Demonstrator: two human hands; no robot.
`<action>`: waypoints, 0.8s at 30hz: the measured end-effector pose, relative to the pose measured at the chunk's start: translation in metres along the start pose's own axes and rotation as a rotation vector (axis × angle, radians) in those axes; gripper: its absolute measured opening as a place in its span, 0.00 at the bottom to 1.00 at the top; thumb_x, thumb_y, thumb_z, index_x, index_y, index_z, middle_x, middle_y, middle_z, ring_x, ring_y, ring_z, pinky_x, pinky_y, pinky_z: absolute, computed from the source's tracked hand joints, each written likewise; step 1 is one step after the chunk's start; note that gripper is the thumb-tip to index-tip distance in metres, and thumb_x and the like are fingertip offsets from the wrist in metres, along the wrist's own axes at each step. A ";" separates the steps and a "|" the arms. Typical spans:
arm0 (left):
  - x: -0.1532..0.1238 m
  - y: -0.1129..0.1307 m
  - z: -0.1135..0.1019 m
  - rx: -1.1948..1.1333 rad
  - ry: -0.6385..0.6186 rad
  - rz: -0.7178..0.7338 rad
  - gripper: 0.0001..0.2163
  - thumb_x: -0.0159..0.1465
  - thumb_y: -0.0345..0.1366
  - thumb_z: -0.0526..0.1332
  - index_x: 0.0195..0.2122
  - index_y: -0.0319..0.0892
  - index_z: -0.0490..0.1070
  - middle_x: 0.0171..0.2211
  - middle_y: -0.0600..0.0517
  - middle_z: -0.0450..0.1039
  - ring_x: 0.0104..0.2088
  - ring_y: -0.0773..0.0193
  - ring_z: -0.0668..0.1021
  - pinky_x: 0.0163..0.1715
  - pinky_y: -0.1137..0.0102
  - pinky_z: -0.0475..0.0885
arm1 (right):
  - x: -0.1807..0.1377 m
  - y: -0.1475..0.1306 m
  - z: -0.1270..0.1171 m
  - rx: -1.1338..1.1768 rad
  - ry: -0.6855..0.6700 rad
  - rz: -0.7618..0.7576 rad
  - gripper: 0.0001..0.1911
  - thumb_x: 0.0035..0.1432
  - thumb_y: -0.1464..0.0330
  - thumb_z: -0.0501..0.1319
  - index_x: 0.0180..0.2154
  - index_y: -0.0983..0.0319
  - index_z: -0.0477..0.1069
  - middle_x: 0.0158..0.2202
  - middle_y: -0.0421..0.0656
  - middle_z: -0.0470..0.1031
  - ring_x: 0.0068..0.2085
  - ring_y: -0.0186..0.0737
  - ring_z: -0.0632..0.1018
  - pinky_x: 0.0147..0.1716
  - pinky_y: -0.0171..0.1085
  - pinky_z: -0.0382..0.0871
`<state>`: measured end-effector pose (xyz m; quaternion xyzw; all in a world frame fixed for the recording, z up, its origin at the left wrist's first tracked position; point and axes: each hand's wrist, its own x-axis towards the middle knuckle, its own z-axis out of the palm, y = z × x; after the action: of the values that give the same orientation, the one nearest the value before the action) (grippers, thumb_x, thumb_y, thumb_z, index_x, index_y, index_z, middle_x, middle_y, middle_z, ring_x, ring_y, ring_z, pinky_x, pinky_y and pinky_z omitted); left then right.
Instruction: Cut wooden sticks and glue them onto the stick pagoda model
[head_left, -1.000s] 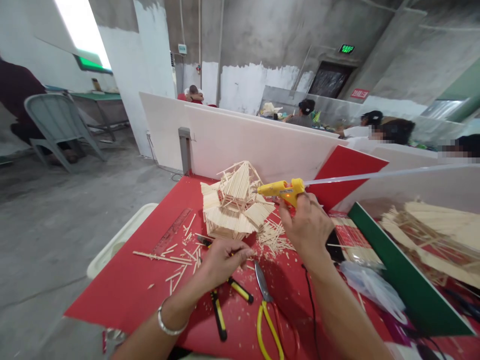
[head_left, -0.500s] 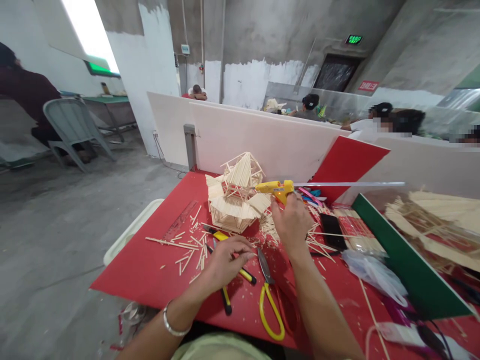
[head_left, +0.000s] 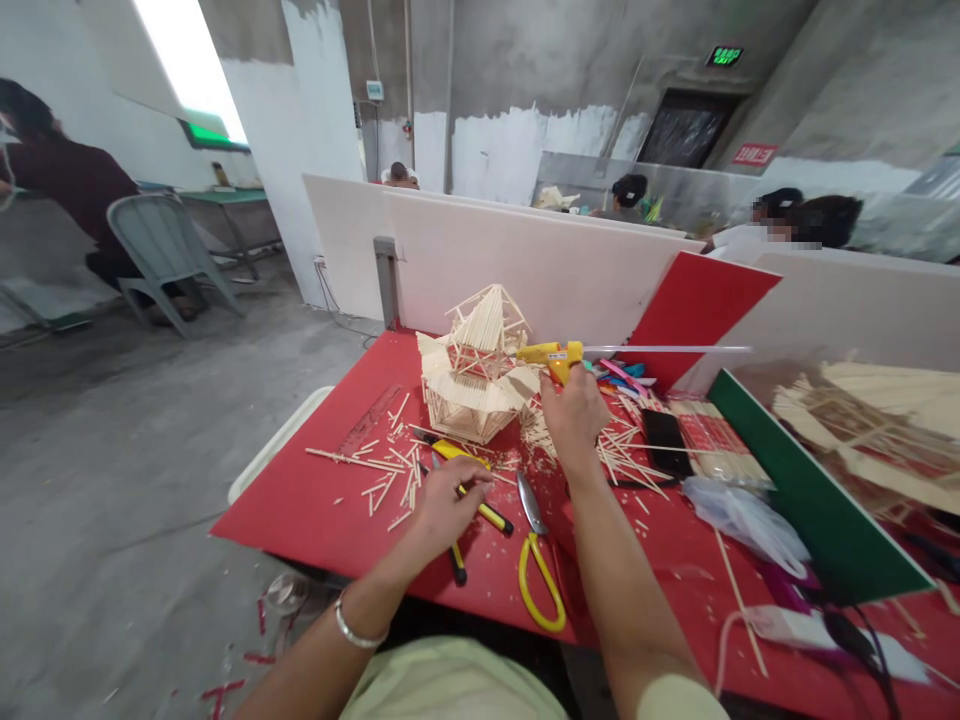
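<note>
My right hand (head_left: 576, 415) grips a yellow hot glue gun (head_left: 559, 358) with a long clear glue stick out of its back. Its nozzle points left, at the upper tier of a pagoda-like model (head_left: 480, 390) built of thin wooden sticks; whether it touches is unclear. My left hand (head_left: 450, 505) is closed in a pinch in front of the model, with what looks like a short wooden stick at its fingertips. Under and beside this hand lie yellow-and-black cutters or knives (head_left: 491, 515), partly hidden. Yellow-handled scissors (head_left: 538, 570) rest between my arms.
Cut sticks (head_left: 386, 490) and a clear ruler (head_left: 367, 420) lie on the red table (head_left: 300, 530). To the right are a black phone (head_left: 666, 445), stick bundles, a plastic bag (head_left: 742, 520), a green board (head_left: 817, 490) and a white power strip (head_left: 787, 628). White partitions stand behind; people sit beyond.
The view has shifted slightly. The glue gun stays in my right hand, its nozzle near the model's upper tier. My left hand remains low in front of the model, its fingers slightly turned.
</note>
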<state>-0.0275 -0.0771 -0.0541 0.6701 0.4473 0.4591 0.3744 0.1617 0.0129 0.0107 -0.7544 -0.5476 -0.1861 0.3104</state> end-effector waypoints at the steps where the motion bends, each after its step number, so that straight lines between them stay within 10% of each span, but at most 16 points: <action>1: -0.001 -0.001 0.000 -0.018 -0.002 -0.024 0.08 0.59 0.33 0.59 0.34 0.41 0.77 0.32 0.49 0.77 0.31 0.63 0.77 0.33 0.70 0.71 | -0.003 -0.001 -0.001 0.008 -0.001 -0.015 0.24 0.62 0.54 0.53 0.51 0.65 0.65 0.43 0.51 0.74 0.40 0.47 0.74 0.33 0.39 0.59; 8: -0.006 -0.009 -0.001 -0.002 -0.077 -0.133 0.12 0.61 0.41 0.58 0.34 0.39 0.77 0.22 0.52 0.72 0.22 0.67 0.72 0.23 0.74 0.66 | -0.037 0.022 -0.020 0.014 -0.034 -0.098 0.26 0.61 0.51 0.52 0.50 0.63 0.65 0.43 0.49 0.73 0.42 0.46 0.74 0.36 0.39 0.59; 15: -0.008 -0.013 0.001 0.051 -0.052 -0.100 0.11 0.60 0.41 0.60 0.32 0.42 0.78 0.26 0.52 0.76 0.27 0.65 0.75 0.27 0.73 0.66 | -0.071 0.056 -0.034 -0.102 -0.106 0.177 0.23 0.64 0.55 0.49 0.49 0.65 0.67 0.39 0.52 0.73 0.36 0.46 0.74 0.30 0.38 0.57; 24: -0.015 -0.012 0.004 0.054 -0.061 -0.102 0.08 0.59 0.38 0.60 0.33 0.41 0.78 0.29 0.50 0.77 0.27 0.65 0.75 0.26 0.73 0.68 | -0.113 0.033 -0.024 0.085 -0.059 -0.183 0.20 0.66 0.57 0.47 0.43 0.65 0.68 0.34 0.46 0.73 0.34 0.39 0.73 0.31 0.34 0.59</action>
<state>-0.0299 -0.0880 -0.0701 0.6700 0.4816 0.4065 0.3924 0.1569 -0.0901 -0.0504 -0.6924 -0.6308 -0.1677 0.3075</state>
